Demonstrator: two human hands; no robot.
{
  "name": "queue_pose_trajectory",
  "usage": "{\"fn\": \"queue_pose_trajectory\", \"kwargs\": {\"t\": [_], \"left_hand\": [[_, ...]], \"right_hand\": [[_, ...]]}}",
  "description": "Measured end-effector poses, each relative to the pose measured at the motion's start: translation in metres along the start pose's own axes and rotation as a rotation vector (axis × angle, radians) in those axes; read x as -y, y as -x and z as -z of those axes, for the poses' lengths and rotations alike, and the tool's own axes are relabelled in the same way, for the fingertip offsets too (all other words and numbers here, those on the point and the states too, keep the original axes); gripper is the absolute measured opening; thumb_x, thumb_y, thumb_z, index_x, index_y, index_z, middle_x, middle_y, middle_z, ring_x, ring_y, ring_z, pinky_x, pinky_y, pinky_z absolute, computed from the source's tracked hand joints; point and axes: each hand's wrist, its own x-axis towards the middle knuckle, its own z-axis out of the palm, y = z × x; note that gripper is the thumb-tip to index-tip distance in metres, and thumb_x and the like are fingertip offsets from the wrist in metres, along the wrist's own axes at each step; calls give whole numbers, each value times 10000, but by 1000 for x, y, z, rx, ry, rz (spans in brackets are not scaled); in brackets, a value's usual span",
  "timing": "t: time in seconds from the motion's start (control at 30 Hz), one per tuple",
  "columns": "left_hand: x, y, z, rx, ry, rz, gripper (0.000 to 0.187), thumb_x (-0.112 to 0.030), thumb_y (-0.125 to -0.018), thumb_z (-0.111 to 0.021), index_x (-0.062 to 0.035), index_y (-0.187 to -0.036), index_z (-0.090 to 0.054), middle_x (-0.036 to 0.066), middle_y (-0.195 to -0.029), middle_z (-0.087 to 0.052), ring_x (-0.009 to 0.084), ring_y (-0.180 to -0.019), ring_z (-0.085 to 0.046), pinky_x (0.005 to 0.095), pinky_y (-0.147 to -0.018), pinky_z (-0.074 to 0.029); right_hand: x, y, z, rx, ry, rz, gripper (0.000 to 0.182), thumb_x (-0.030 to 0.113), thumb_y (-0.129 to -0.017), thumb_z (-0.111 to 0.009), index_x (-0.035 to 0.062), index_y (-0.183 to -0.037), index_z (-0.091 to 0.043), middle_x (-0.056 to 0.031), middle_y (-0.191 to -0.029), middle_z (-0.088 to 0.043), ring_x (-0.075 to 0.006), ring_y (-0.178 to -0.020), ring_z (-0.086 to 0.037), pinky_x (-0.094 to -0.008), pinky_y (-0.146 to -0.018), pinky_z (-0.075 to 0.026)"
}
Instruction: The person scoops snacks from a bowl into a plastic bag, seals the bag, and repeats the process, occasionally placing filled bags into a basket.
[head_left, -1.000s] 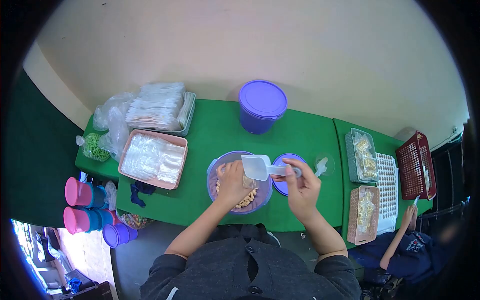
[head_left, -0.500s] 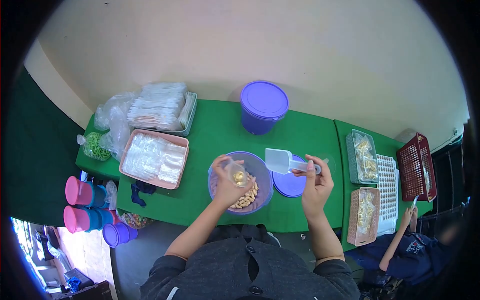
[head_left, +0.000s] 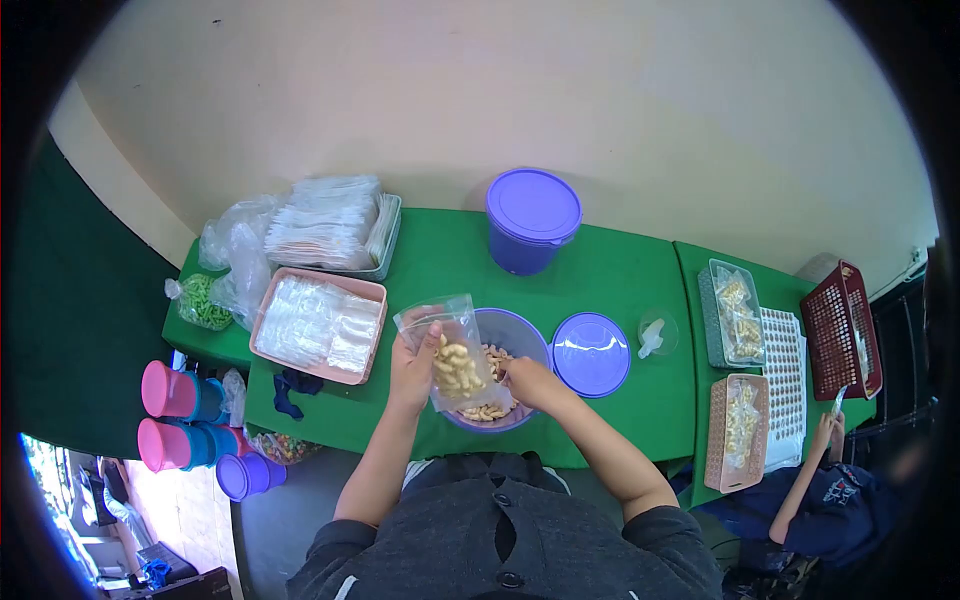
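My left hand point(head_left: 408, 372) grips a clear zip bag point(head_left: 462, 352) by its left side, thumb on the front. Tan, finger-shaped snack pieces point(head_left: 457, 375) fill its lower part. The bag hangs over the left side of a purple tub point(head_left: 530, 335), which holds more of the same pieces. My right hand point(head_left: 530, 384) reaches into the tub, fingers curled down at the pieces. Its fingertips are mostly hidden, so what they pinch cannot be made out. To the right, a white scoop point(head_left: 651, 338) rests on a clear round lid or dish.
A purple lid point(head_left: 591, 355) lies right of the tub; a lidded purple bucket point(head_left: 534, 220) stands behind. Left are a pink basket point(head_left: 262, 335) of clear bags and stacked packaging point(head_left: 325, 225). Rightward sit baskets of filled bags point(head_left: 738, 435), a sticker sheet point(head_left: 785, 375) and a co-worker point(head_left: 840, 510).
My right hand has put the scoop down at the right and moved left into the tub. The bag in my left hand now faces me, raised and turned upright.
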Motion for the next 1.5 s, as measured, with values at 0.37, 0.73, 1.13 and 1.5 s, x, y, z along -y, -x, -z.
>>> {"fn": "queue_pose_trajectory", "kwargs": {"t": [0.37, 0.73, 1.13, 1.5], "left_hand": [[-18, 0, 21, -152, 39, -42, 603, -319, -847, -713, -45, -1303, -428, 99, -1033, -603, 140, -927, -594, 290, -813, -506], [-33, 3, 28, -112, -415, -200, 846, -43, -625, -827, -61, -1355, -399, 65, -957, -574, 147, -875, -570, 286, -790, -484], [-35, 4, 14, 95, -607, -62, 904, -131, -597, -864, -77, -1372, -400, -3, -857, -549, 110, -872, -557, 264, -799, -453], [-28, 13, -31, 488, -628, -155, 855, -229, -606, -872, -60, -1334, -456, 66, -972, -618, 135, -907, -577, 293, -833, -468]], "right_hand": [[5, -33, 4, 64, -163, -14, 152, 11, -841, -544, -25, -945, -650, -201, -865, -675, -320, -789, -663, -396, -738, -514], [-21, -29, 16, 241, -908, -136, 246, 113, -950, -520, -49, -1132, -559, -148, -963, -648, -185, -794, -681, -278, -709, -559], [22, 35, 151, -299, -1085, -34, 246, 166, -961, -534, -27, -1103, -592, -70, -808, -648, -117, -713, -628, -235, -647, -508], [127, 86, 180, -443, -571, 202, 200, 76, -939, -537, 7, -1114, -605, -64, -830, -651, -134, -769, -642, -244, -691, -504]]}}
